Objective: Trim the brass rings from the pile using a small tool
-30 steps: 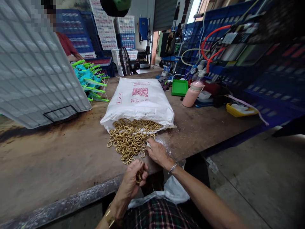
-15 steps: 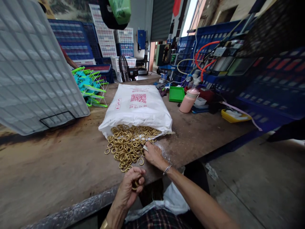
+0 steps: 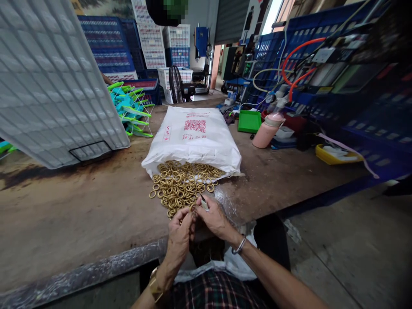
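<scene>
Gold-coloured rings (image 3: 178,189) spill in a heap from the open mouth of a white printed sack (image 3: 199,137) onto the brown table. My left hand (image 3: 180,231) pinches a gold ring (image 3: 192,207) between thumb and fingers, just in front of the heap. Right beside it, my right hand (image 3: 214,216) is closed round a small tool (image 3: 204,203) with a pale body and dark tip, held close to that ring. Both hands nearly touch at the fingertips. Whether more rings lie inside my left palm cannot be seen.
A large translucent rack (image 3: 61,81) stands at the left, with green and cyan plastic pieces (image 3: 133,109) behind it. To the right are a green tray (image 3: 249,121), a pink bottle (image 3: 268,131) and a yellow tray (image 3: 336,155). The table's front edge (image 3: 96,268) is wrapped in plastic.
My left hand has moved up and towards the right, and my right hand has drawn back from the heap to meet it. The view has shifted slightly.
</scene>
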`<state>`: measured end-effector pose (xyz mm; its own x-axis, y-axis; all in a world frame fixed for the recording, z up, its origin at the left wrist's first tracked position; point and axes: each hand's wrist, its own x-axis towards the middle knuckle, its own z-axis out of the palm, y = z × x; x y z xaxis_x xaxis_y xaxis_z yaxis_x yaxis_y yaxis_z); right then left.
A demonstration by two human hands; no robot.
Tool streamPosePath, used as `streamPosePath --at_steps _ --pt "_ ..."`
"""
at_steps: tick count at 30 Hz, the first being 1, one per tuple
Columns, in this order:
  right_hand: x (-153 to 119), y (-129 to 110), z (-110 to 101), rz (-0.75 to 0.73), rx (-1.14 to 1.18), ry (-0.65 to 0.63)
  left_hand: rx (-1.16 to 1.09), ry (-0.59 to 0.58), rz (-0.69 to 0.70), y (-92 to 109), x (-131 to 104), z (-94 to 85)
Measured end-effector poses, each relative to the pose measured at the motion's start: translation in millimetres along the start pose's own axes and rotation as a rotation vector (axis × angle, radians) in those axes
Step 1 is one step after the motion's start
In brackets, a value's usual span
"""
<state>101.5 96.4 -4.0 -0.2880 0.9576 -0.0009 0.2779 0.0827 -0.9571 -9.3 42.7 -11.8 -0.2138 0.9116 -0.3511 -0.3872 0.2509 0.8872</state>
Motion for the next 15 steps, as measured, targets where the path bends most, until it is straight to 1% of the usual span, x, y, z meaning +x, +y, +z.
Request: streamPosePath --at_steps 2,4,8,10,11,12,15 --pt "0 2 1 0.006 0.017 -0.027 0.030 0.031 0.038 -2 2 -3.4" --pt "0 1 -1 0.007 0.006 -0.060 0.114 0.063 0.090 -2 2 -5.9" --pt "-1 -10 -6 -0.013 -0.108 -0.081 0.301 0.093 0.309 6 0 -5.6" --pt "0 -13 -6 -0.012 -0.156 -0.088 0.343 0.082 0.375 9 -2 -4.0" --pt "0 -13 -6 -0.003 -0.169 -0.092 0.347 0.071 0.364 9 -3 -3.2" --pt "0 -12 -5 0.009 -0.174 -0.092 0.332 0.054 0.317 10 -3 -2.7" --pt "0 -7 -1 0.020 -0.176 -0.074 0.176 -0.034 0.037 11 -5 -2.0"
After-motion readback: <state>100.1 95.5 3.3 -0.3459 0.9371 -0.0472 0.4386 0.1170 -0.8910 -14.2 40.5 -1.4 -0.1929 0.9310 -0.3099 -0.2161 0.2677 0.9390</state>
